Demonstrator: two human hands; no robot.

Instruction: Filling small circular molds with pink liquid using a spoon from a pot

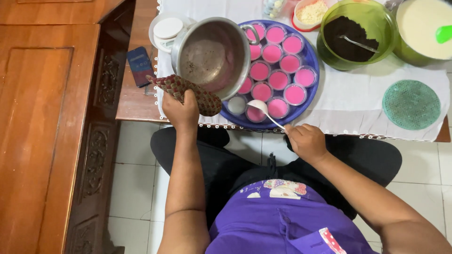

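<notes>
While the left hand (181,110) grips the tilted steel pot (212,56) through a pot holder (188,91), the right hand (306,141) pinches a white spoon (263,110), bowl pointing up-left over the near cups (256,114) just below the pot's lip.

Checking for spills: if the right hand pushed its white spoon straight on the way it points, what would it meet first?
Likely the small pink-filled cup under the white spoon bowl, on the round blue tray; the right hand aims up-left, though depth is unclear.
</notes>
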